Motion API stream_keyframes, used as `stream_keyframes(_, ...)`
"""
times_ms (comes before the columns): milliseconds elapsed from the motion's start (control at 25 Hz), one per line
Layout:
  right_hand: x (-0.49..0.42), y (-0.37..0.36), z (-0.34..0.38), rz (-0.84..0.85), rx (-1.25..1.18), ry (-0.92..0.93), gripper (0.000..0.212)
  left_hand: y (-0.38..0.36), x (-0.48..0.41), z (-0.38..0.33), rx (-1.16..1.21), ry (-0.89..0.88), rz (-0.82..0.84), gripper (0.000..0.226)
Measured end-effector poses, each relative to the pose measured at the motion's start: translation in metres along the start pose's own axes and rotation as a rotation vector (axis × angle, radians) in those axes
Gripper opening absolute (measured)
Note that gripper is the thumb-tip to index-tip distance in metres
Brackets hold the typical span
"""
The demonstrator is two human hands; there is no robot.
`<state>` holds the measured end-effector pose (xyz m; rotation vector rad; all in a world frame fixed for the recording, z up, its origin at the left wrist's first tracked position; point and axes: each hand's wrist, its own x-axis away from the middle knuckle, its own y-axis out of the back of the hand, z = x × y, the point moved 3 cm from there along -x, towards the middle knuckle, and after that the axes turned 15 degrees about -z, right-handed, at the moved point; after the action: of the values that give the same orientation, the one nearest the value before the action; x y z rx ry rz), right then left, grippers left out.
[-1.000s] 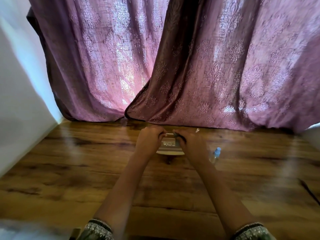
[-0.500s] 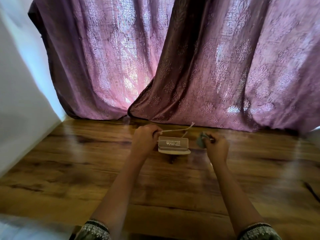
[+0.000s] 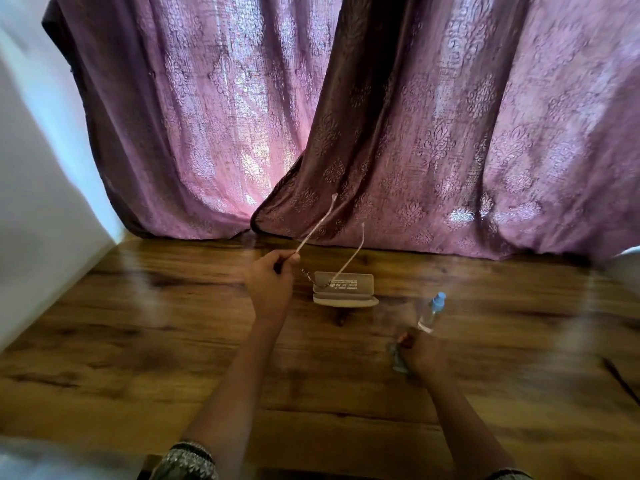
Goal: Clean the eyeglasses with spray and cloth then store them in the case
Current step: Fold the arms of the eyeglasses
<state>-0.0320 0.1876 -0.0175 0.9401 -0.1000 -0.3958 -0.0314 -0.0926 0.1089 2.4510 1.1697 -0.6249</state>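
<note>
Small print inside the lid of the case (image 3: 344, 288) cannot be read.

Glossy wood table (image 3: 173, 341); patterned cloth curtains (image 3: 450, 133) (faint sheen); matt case (image 3: 344, 292).

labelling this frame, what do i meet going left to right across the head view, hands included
left hand holding the eyeglasses → open case → right hand; spray bottle overlaps that hand, so left out

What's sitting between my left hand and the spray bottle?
Head view: the open eyeglasses case lies between the left hand and the spray bottle.
</note>
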Motion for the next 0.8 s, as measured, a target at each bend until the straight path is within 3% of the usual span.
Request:
stream_keyframes(240,-0.007,0.011,0.027,-0.027,-0.065,0.013,0.018,-0.003,-0.002,0.013,0.069,0.119,-0.018,0.009)
stream_keyframes(400,-0.01,0.015,0.068,-0.069,-0.4,0.113,0.018,-0.01,0.002,0.014,0.29,0.334,0.053,0.012)
stream_keyframes(520,-0.009,0.017,0.095,-0.041,-0.677,0.049,0.02,-0.015,0.006,0.008,0.368,0.401,0.08,0.009)
stream_keyframes(680,-0.007,0.029,0.118,-0.082,-0.947,-0.035,0.008,-0.023,0.013,0.005,0.497,0.564,0.086,0.014)
stream_keyframes(800,-0.005,0.041,0.122,-0.171,-1.013,-0.03,0.015,-0.026,0.015,0.0,0.562,0.646,0.098,0.01)
